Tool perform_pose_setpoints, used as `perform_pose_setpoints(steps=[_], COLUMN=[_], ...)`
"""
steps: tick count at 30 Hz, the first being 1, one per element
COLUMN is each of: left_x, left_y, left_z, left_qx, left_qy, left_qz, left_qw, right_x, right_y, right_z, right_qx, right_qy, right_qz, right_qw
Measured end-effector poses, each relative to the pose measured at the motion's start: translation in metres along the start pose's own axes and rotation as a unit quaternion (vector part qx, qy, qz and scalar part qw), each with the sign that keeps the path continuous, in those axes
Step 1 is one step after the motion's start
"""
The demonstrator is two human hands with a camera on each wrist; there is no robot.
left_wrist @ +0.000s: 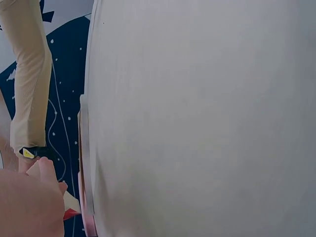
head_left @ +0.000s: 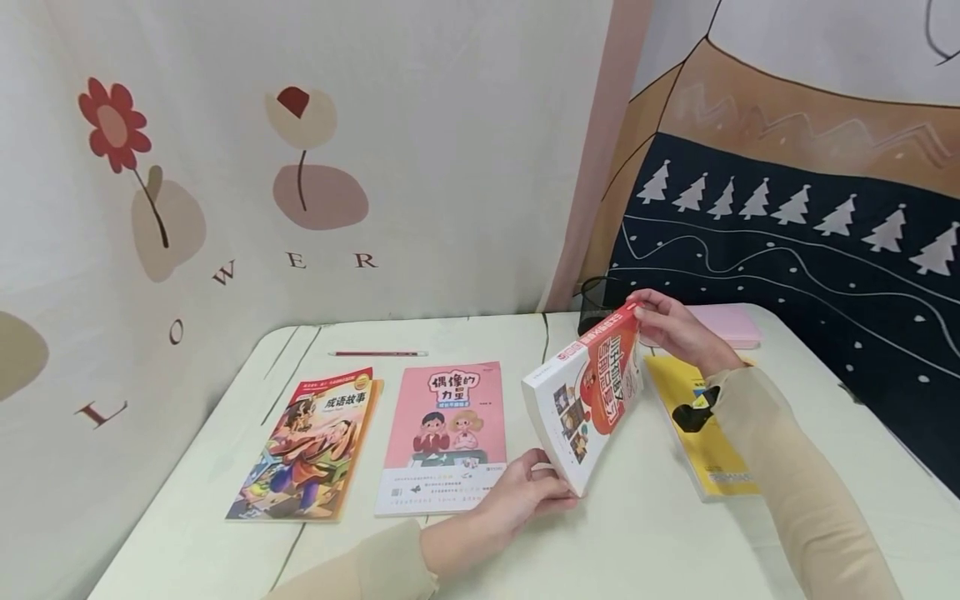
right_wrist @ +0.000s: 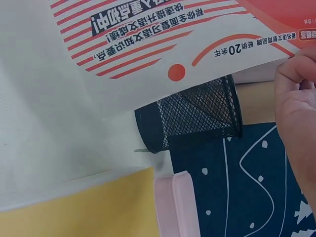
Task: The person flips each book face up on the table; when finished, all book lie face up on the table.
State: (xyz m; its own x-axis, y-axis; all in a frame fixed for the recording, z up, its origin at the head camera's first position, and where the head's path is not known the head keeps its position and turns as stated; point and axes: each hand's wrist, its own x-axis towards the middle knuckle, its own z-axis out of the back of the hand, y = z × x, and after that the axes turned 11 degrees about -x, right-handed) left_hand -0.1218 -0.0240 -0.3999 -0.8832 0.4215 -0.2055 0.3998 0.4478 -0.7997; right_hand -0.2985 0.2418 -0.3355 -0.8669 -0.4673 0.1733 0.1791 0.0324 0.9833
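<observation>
Filling the whole back of the scene, here's a pale cloth (head_left: 465,167) printed with flowers and letters, and to its right a dark cloth (head_left: 697,250) with a row of white trees. In front spreads the whitish table (head_left: 637,550), thin dark lines running across it.

On to the books, and the red-and-white book (head_left: 588,404) is the one in play! It's tilted up over the table, in the gap between two others; whether its bottom edge touches the tabletop, I can't tell. Left of it, a pink book (head_left: 461,425) lies flat, cartoon pair on the cover, and further left a colourful storybook (head_left: 307,450). Over on the right, a yellow book (head_left: 716,462) lies partly beneath the right forearm.

Now the hands, both busy on that tilted book: the right hand (head_left: 682,329) pinches its upper far corner, while the left hand (head_left: 521,496) grips the lower near one, fingers bent around it.

Smaller still, a pink case (head_left: 723,325) sits just beyond the yellow book, a black mesh cup (right_wrist: 197,116) near it. A dark band (head_left: 693,412) circles the right wrist, and at the table's far side lies one slim red pencil (head_left: 378,354).
</observation>
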Motion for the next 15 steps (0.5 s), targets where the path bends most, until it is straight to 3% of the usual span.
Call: perform_pose_setpoints(steps=[9, 15], left_x=[-0.001, 0.001], left_y=[0.008, 0.013], left_z=[0.0, -0.002], left_qx=[0.016, 0.004], left_qy=[-0.021, -0.052], left_qz=[-0.006, -0.03], left_qw=[0.9996, 0.9982], right_x=[0.004, 0.006], right_y=[0.003, 0.004], right_z=[-0.005, -0.01], right_qx=[-0.042, -0.083], right_qy=[-0.046, -0.067], right_qz=[-0.074, -0.103], right_qw=[0.9953, 0.9889])
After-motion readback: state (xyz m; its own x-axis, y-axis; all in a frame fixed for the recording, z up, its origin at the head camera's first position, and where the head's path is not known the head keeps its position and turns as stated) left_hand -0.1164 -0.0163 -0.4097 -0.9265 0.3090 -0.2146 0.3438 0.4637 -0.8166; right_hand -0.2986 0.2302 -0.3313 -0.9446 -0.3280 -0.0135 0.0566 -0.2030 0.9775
